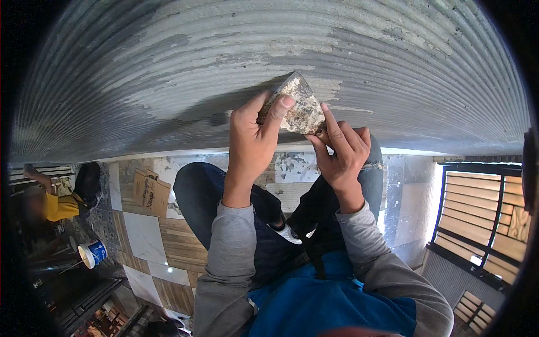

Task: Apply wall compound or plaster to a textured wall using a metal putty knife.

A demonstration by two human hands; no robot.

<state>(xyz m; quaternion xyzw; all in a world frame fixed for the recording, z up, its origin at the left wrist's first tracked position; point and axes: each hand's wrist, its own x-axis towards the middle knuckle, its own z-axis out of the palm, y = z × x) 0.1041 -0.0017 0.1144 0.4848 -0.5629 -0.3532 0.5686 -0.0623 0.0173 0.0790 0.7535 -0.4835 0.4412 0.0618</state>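
Both hands hold a flat, angular plate, crusted with dried cream and brown material; it looks like a scraper blade. My left hand grips its left side, thumb pressed on the crusted face, the other fingers behind it. At its lower right corner, my right hand pinches a small brownish part between thumb and fingers, with the index finger along the plate's edge. The plate is at a grey ridged wall with patchy, smeared stretches. Whether the plate touches the wall I cannot tell.
My bent knees are close to the wall, above a floor of mixed tiles. Flattened cardboard lies left of my legs. Further left are a white and blue bucket and a person in yellow. A dark-framed slatted gate stands right.
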